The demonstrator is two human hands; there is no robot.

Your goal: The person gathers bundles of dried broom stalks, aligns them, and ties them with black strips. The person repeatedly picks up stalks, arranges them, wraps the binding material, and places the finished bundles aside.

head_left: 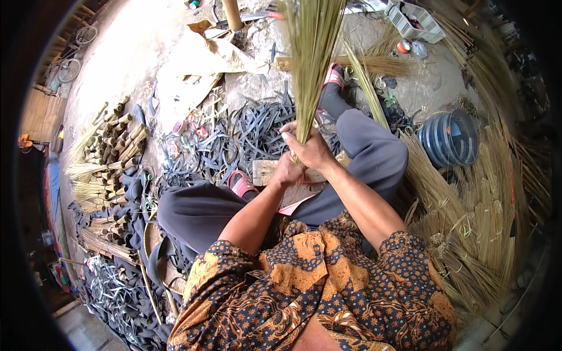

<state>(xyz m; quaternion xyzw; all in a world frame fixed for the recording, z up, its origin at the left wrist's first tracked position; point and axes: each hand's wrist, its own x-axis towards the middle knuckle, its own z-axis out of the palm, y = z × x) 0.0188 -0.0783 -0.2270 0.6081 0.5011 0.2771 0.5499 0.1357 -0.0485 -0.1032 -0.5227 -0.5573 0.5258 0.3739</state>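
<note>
I log from afar: right hand [312,150] wrapped round the grass-stalk bundle [309,76], left hand [288,169] closed at its butt, above the wooden block's [265,172] far edge. Stacked grip, I judge, keeps loose stalks together.

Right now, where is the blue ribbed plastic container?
In the head view, the container is right of the person's bent right knee, beside the dry stalks.

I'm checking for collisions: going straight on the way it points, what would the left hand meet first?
Probably the right hand, gripping the bundle of stalks just ahead of it, though any gap is hard to judge.
</note>
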